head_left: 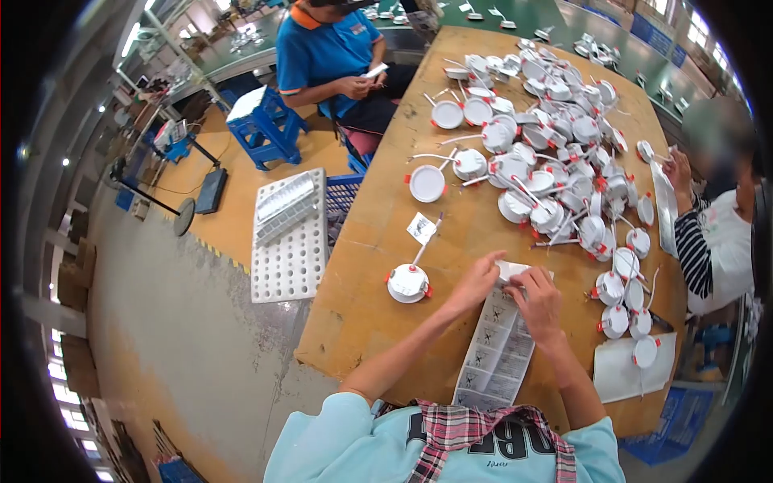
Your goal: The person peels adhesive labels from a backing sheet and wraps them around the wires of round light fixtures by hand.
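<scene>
The right hand (538, 296) bends its fingers and thumb around the far end of a printed label sheet (495, 346), grasping it. The left hand (479, 282) meets the sheet's far left corner; its fingertips are too small and overlapped to tell whether they pinch or merely touch. The sheet lies on the wooden tabletop (354, 302), its near end in front of the person's torso and its far end curled up between the hands.

It should handle as something very light and limp, easy to crease or tear, and flat enough to slide if pushed. The best hold is probably a light thumb-and-finger pinch at the margin, clear of the printing, with the other hand steadying the strip.

Left of the sheet sits a round white downlight (408, 283) with red clips, a square paper tag (421, 229) at its cable. Beyond the sheet spreads a heap of similar downlights (555, 137); right of it lies a white paper (636, 370).
</scene>
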A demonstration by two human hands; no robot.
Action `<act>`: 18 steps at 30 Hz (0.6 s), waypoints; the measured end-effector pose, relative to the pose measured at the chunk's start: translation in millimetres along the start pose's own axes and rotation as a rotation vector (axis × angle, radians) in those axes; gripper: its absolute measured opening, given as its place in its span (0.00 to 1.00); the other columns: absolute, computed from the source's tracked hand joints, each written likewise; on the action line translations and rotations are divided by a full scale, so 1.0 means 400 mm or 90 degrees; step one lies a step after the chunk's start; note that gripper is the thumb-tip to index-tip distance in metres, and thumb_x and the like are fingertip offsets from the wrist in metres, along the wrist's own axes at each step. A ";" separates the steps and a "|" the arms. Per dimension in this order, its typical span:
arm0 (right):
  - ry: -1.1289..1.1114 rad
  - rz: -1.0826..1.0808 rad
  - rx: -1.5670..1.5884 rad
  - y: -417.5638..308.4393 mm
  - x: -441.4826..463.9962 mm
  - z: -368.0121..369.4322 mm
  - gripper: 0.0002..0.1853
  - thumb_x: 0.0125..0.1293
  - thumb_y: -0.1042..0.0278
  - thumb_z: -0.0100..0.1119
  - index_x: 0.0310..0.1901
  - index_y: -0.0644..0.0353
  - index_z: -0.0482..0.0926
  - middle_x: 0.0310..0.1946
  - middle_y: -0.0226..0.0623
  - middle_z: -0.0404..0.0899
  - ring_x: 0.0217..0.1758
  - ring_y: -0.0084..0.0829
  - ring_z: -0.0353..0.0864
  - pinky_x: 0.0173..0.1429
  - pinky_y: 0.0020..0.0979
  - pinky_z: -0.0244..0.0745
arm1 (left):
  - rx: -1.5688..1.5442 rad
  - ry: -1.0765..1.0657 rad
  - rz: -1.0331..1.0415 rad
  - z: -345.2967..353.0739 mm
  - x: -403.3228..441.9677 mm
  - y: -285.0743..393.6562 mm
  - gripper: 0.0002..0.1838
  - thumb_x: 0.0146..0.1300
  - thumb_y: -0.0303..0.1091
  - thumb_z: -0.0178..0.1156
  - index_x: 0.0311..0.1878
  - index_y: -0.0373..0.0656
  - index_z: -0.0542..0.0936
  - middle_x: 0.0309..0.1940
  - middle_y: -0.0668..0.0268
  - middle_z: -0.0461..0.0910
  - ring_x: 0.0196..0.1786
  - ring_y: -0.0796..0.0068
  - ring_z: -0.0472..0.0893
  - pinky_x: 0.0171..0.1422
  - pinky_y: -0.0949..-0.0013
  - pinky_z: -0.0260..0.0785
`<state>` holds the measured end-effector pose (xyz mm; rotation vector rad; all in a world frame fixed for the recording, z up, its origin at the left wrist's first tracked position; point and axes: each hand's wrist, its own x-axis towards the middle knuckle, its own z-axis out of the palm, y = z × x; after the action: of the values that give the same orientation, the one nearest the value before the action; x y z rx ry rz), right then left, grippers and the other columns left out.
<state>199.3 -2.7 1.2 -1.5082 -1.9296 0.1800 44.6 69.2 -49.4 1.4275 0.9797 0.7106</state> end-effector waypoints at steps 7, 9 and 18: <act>0.004 0.027 0.018 -0.006 -0.007 -0.011 0.11 0.52 0.73 0.69 0.37 0.59 0.80 0.36 0.36 0.76 0.44 0.39 0.76 0.45 0.38 0.74 | -0.003 -0.006 0.006 0.004 0.015 -0.024 0.24 0.66 0.27 0.44 0.64 0.31 0.70 0.49 0.58 0.79 0.45 0.76 0.76 0.53 0.71 0.69; 0.002 0.040 0.029 -0.001 -0.006 -0.011 0.10 0.52 0.73 0.69 0.36 0.59 0.79 0.36 0.36 0.76 0.44 0.40 0.76 0.46 0.38 0.74 | 0.003 0.005 0.037 0.008 0.024 -0.051 0.24 0.65 0.28 0.45 0.65 0.32 0.70 0.48 0.59 0.79 0.45 0.75 0.76 0.52 0.71 0.69; -0.083 0.111 0.025 0.009 0.010 -0.021 0.11 0.51 0.71 0.70 0.33 0.59 0.77 0.34 0.33 0.76 0.43 0.37 0.77 0.44 0.39 0.73 | 0.018 -0.001 -0.009 0.009 -0.015 0.038 0.24 0.66 0.29 0.44 0.64 0.32 0.71 0.44 0.56 0.80 0.43 0.72 0.78 0.51 0.68 0.70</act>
<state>206.6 -0.4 7.6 -1.6742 -1.8806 0.4000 47.3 63.3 -34.2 1.4450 1.0006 0.6874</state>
